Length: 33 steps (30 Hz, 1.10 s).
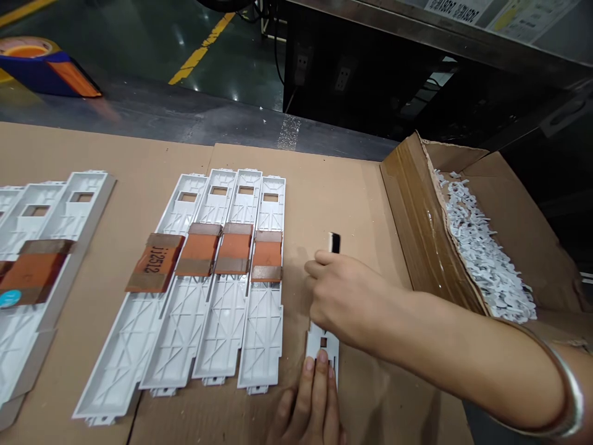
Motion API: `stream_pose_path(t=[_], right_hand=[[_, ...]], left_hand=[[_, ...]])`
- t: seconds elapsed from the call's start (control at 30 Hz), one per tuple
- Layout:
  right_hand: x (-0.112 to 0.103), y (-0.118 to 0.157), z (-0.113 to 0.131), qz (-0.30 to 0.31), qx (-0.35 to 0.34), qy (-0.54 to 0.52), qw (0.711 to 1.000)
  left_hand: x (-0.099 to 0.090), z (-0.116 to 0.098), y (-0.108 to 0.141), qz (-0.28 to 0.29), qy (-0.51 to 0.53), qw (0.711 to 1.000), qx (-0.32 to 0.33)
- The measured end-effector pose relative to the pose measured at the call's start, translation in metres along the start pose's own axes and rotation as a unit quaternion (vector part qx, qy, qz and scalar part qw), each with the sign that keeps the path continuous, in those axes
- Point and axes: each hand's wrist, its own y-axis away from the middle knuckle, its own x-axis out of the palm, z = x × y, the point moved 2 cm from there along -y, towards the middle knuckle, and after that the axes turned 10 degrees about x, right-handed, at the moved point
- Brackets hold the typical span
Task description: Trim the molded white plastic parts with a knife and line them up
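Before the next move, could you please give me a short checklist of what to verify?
1. Left hand on the slotted white plastic piece: ok, fingertips rest on it.
2. Right hand holding the narrow black-and-white object: ok.
3. That object's lower end: cannot tell, hidden by the right hand.
4. Four long white ribbed plastic panels bearing rectangular orange-brown blocks: ok.
5. Open brown cardboard box holding small white plastic pieces: ok.
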Motion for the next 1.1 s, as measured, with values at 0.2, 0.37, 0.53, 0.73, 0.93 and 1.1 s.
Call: stream_pose_path(t=[0.2,0.37,0.53,0.73,0.93,1.1], right_hand=[[0.003,0.05,-0.024,-0.013,0.054,0.043,0.998],[0.028,0.09,-0.011,-0.027,0.242,-0.114,0.963],[0.069,0.093,0.023,-0.007,0.352,-0.387,0.852],[0.084,0.083,0.035,0.024,0.394,-0.466,0.792],[0.083,0.081,0.026,0.022,0.376,-0.502,0.779],[0.078,0.091,0.026,0.003,0.391,-0.498,0.774]], left_hand=[[0.0,0.002,0.0,0.003,-0.005,1.0,0.026],[-0.004,0.005,-0.002,0.027,0.018,0.999,0.03],[-0.006,0.006,-0.002,0.043,0.02,0.998,0.039],[-0.005,0.007,-0.001,0.044,0.028,0.998,0.039],[-0.006,0.008,-0.002,0.049,0.031,0.997,0.044],[-0.007,0.006,-0.004,0.046,0.042,0.998,0.027]])
